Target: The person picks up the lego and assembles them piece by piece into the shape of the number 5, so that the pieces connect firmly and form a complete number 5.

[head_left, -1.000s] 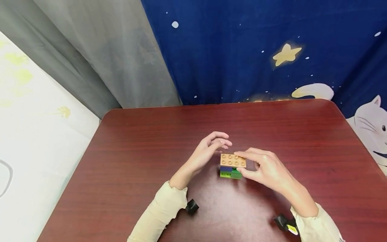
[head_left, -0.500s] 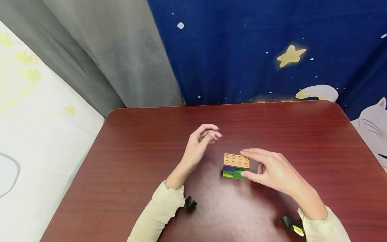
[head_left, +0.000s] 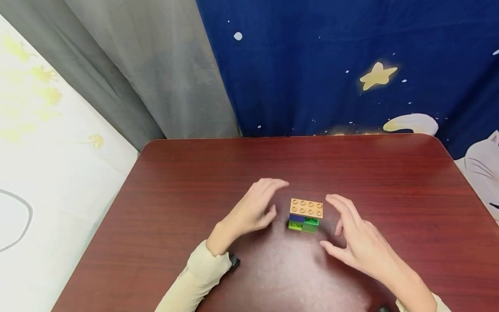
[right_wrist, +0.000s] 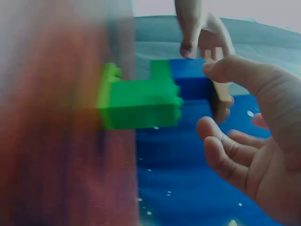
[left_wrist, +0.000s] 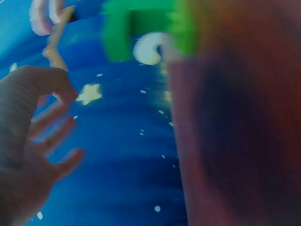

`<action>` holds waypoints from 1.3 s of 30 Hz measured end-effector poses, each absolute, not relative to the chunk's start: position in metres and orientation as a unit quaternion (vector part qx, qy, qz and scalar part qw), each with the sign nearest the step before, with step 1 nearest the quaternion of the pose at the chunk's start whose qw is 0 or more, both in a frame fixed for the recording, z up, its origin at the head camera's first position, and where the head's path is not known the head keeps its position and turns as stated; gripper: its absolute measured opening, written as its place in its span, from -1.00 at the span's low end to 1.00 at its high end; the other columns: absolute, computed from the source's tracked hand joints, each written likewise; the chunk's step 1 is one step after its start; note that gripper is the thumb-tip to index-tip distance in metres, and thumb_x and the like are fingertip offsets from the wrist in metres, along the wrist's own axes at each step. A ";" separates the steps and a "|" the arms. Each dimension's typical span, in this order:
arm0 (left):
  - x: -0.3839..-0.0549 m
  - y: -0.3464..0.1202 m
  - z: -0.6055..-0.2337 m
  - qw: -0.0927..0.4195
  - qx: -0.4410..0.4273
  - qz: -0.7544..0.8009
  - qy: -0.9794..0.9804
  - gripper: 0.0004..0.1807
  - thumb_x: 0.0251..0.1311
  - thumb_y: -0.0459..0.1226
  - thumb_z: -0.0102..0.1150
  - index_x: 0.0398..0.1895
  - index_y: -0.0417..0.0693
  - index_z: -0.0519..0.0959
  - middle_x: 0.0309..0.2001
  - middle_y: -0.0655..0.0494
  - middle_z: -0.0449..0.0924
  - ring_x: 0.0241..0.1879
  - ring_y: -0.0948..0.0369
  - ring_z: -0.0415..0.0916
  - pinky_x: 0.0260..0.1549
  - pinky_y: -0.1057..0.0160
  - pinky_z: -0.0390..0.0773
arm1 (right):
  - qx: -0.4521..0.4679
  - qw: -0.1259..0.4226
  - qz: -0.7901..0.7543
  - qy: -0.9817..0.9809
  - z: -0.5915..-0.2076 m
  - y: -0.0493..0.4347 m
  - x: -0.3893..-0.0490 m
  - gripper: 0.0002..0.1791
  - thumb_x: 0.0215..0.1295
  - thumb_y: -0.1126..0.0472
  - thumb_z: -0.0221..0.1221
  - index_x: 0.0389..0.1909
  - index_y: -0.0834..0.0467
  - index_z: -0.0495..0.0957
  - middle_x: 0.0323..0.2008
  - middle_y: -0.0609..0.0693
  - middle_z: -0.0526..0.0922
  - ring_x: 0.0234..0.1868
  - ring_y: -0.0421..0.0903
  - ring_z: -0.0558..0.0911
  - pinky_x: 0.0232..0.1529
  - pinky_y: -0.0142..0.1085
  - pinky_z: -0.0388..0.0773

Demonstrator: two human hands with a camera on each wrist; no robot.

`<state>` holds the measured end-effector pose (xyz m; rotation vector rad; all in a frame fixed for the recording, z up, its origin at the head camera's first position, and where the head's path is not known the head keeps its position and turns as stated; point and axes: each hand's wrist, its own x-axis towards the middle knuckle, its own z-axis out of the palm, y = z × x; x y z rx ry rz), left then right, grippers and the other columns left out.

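Note:
A small stack of toy building bricks stands on the table. On top is a tan brick (head_left: 306, 208) with several round studs. Beneath it sit a blue brick (head_left: 296, 218) and a green brick (head_left: 310, 225), and a lime piece (right_wrist: 105, 96) lies at the bottom. My left hand (head_left: 253, 209) hovers left of the stack, fingers extended and thumb apart, touching nothing. On the other side my right hand (head_left: 360, 245) is spread, thumb and fingers apart, with a gap to the bricks. The left wrist view is blurred, showing the green brick (left_wrist: 146, 21) near its top.
The reddish-brown wooden table (head_left: 187, 173) has its far edge against a blue curtain (head_left: 296, 65) with stars and a grey curtain (head_left: 175, 78). A pale printed cloth (head_left: 58, 195) hangs at the left.
My right hand has let go of the stack and drawn back to the right. My left hand moved away left, then lower, and its fingers straightened. The stack stays standing.

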<state>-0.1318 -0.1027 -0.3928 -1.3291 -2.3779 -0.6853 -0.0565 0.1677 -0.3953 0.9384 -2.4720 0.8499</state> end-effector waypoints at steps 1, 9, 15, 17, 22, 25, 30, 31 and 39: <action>-0.130 -0.104 -0.396 0.179 -0.479 -0.214 -0.832 -0.35 -0.10 -0.45 0.11 0.20 -0.20 0.30 0.12 -0.01 0.37 0.11 0.11 0.29 0.10 0.15 0.26 | 0.332 0.176 0.296 -0.878 -0.399 0.167 -0.055 -0.13 0.17 -0.29 0.00 0.29 0.27 0.13 0.17 0.13 0.27 -0.53 -0.41 0.40 -0.65 -0.60 0.25; -0.121 -0.107 -0.409 0.214 -0.501 -0.146 -0.826 -0.34 -0.02 -0.28 0.26 0.23 -0.08 0.32 0.22 -0.06 0.28 0.19 0.07 0.23 0.13 0.06 0.22 | 0.314 0.115 0.230 -0.914 -0.411 0.164 -0.050 0.21 -0.32 0.13 0.51 0.41 0.07 -0.01 0.36 0.14 -0.02 -0.59 -0.37 0.35 -0.70 -0.56 0.26; -0.121 -0.103 -0.410 0.227 -0.508 -0.141 -0.819 -0.45 0.03 -0.22 0.27 0.15 -0.06 0.41 0.13 -0.01 0.38 0.11 0.10 0.30 0.12 0.09 0.24 | 0.322 0.125 0.244 -0.906 -0.416 0.166 -0.053 -0.15 0.16 -0.30 -0.02 0.40 0.04 0.08 0.34 0.13 0.06 -0.64 -0.39 0.22 -0.71 -0.56 0.22; -0.121 -0.102 -0.409 0.237 -0.511 -0.139 -0.815 -0.48 0.07 -0.20 0.25 0.14 -0.07 0.44 0.08 0.02 0.43 0.08 0.11 0.33 0.12 0.10 0.24 | 0.322 0.126 0.246 -0.906 -0.416 0.167 -0.054 -0.19 0.20 -0.32 -0.23 0.39 0.03 0.10 0.32 0.13 0.10 -0.63 -0.38 0.24 -0.70 -0.53 0.25; -0.119 -0.101 -0.406 0.275 -0.523 -0.125 -0.797 -0.55 0.14 -0.19 0.21 0.11 -0.12 0.49 0.01 0.06 0.52 0.01 0.13 0.41 0.12 0.10 0.27 | 0.317 0.126 0.244 -0.908 -0.415 0.168 -0.055 -0.24 0.24 -0.25 0.00 0.39 0.00 0.12 0.28 0.11 0.17 -0.60 -0.33 0.32 -0.67 -0.47 0.30; -0.119 -0.101 -0.406 0.314 -0.536 -0.122 -0.775 -0.66 0.14 -0.22 0.20 0.00 -0.10 0.56 -0.05 0.07 0.56 -0.04 0.13 0.45 0.09 0.06 0.31 | 0.311 0.126 0.246 -0.909 -0.414 0.168 -0.056 -0.15 0.09 -0.03 0.29 0.39 -0.04 0.13 0.27 0.09 0.20 -0.59 -0.32 0.34 -0.67 -0.46 0.30; -0.120 -0.101 -0.406 0.348 -0.548 -0.145 -0.747 -0.76 0.08 -0.27 0.25 -0.16 -0.08 0.62 -0.14 0.08 0.58 -0.11 0.14 0.48 0.05 0.05 0.35 | 0.306 0.125 0.244 -0.911 -0.414 0.165 -0.056 -0.04 -0.10 0.18 0.39 0.38 -0.04 0.15 0.25 0.08 0.23 -0.59 -0.32 0.32 -0.67 -0.44 0.30; -0.120 -0.101 -0.406 0.344 -0.548 -0.154 -0.747 -0.76 0.06 -0.28 0.26 -0.16 -0.08 0.62 -0.14 0.08 0.58 -0.11 0.14 0.48 0.05 0.06 0.35 | 0.306 0.126 0.244 -0.912 -0.414 0.165 -0.056 -0.04 -0.11 0.18 0.39 0.38 -0.04 0.15 0.24 0.07 0.24 -0.59 -0.32 0.33 -0.67 -0.44 0.30; -0.120 -0.098 -0.404 0.294 -0.545 -0.211 -0.756 -0.78 0.02 -0.30 0.30 -0.21 -0.09 0.63 -0.12 0.09 0.57 -0.07 0.14 0.43 0.05 0.16 0.34 | 0.303 0.133 0.246 -0.911 -0.414 0.167 -0.055 -0.09 -0.07 0.16 0.37 0.36 -0.04 0.18 0.19 0.05 0.30 -0.52 -0.26 0.44 -0.64 -0.40 0.36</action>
